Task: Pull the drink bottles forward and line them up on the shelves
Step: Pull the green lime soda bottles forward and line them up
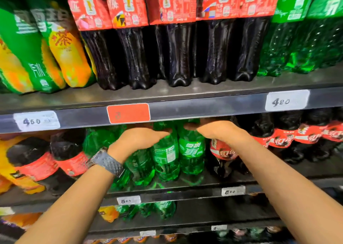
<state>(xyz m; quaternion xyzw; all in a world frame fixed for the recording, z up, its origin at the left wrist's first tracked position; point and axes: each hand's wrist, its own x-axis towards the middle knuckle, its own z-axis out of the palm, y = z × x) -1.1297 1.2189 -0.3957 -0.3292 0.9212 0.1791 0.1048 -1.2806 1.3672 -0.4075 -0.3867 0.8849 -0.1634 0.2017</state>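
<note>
- Left hand (141,141) — fingers curled over the shoulder of the green bottle (165,156), which stands upright under the palm.
- Right hand (217,132) hooks the neighbour bottle (191,151) likewise — shelf lip (185,193) lies toward me, below both grips.

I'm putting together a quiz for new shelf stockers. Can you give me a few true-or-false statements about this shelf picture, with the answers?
1. The left hand and the right hand both reach to the green bottles on the shelf below the top one. True.
2. The wristwatch is on the right wrist. False: it is on the left wrist.
3. The price tag just above the hands is red. True.
4. The bottles in the middle of the top shelf are green. False: they are dark cola bottles with red labels.
</note>
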